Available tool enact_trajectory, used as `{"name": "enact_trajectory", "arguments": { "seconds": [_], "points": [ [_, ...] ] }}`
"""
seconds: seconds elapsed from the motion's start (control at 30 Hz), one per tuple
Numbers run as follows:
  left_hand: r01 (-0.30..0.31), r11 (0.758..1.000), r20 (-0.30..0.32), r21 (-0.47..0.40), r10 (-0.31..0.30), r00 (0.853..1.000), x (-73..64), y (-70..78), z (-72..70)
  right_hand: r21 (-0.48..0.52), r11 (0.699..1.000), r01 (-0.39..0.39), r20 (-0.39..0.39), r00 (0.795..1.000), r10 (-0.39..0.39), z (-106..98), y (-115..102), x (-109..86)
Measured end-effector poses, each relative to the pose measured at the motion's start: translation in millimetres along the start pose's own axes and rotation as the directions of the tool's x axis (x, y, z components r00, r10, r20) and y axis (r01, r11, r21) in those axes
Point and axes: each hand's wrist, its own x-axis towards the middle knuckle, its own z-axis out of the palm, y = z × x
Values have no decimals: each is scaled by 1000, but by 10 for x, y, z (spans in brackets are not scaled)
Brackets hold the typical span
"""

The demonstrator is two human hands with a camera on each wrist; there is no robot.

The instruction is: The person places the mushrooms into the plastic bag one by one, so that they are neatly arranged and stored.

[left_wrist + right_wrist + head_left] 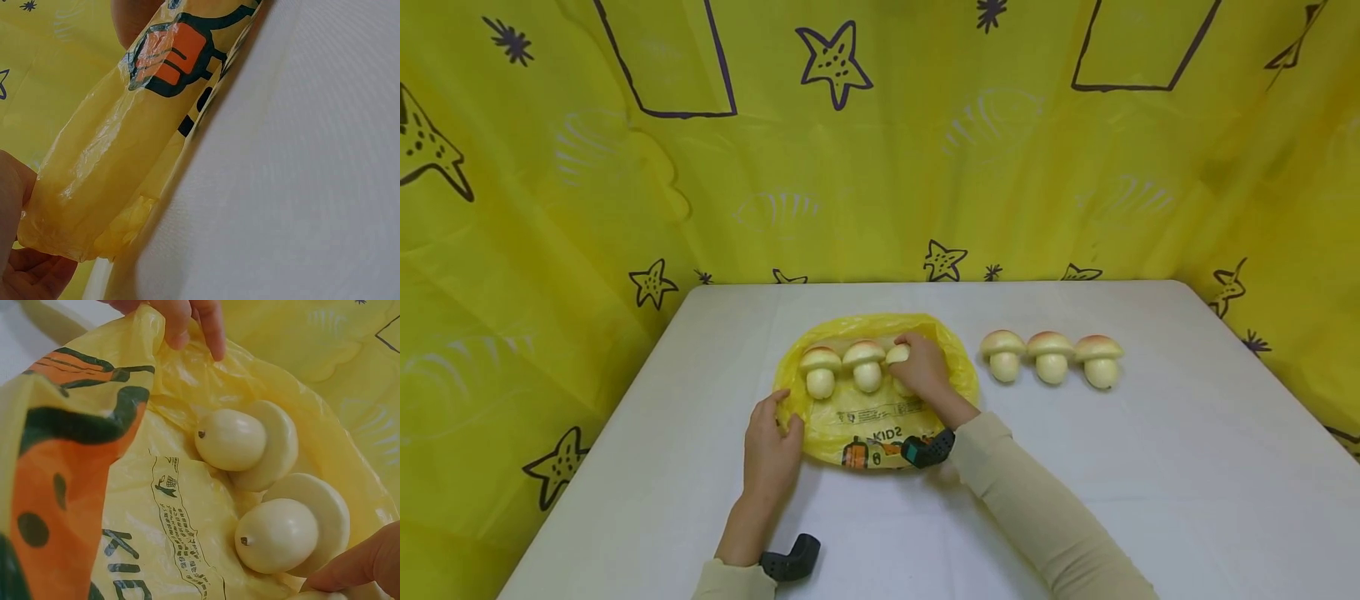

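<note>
A yellow plastic bag (842,425) with printed drawings lies spread on the table, its mouth turned up like a shallow basin. Inside it, toy mushrooms with cream stems and reddish-tinged caps stand in a row: one at the left (820,372) and one in the middle (865,367). My right hand (925,367) reaches in and grips a third mushroom (897,355), mostly hidden by the fingers. At the bag's left rim, my left hand (772,446) pinches the plastic; the left wrist view shows fingers (40,272) at the bag's edge (69,240).
Right of the bag, three more mushrooms stand in a row: a near one (1003,356), a middle one (1051,357) and a far one (1099,361). They rest on a white-covered table (1150,467). A yellow patterned curtain (880,183) hangs behind and at both sides.
</note>
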Motion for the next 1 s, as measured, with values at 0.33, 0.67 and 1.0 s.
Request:
{"name": "enact_trajectory", "arguments": {
  "seconds": [0.33,0.67,1.0],
  "points": [
    [-7,1000,-12,3,7,1000,-5,7,0,29,999,-19,-1,1000,19,29,-2,-2],
    [-16,1000,-4,10,16,1000,0,-3,8,-7,1000,-5,-12,1000,5,-45,-99,-136],
    [12,1000,10,5,-12,1000,-4,5,-1,15,992,122,46,991,-122,-429,-274,-349]
  ]
}}
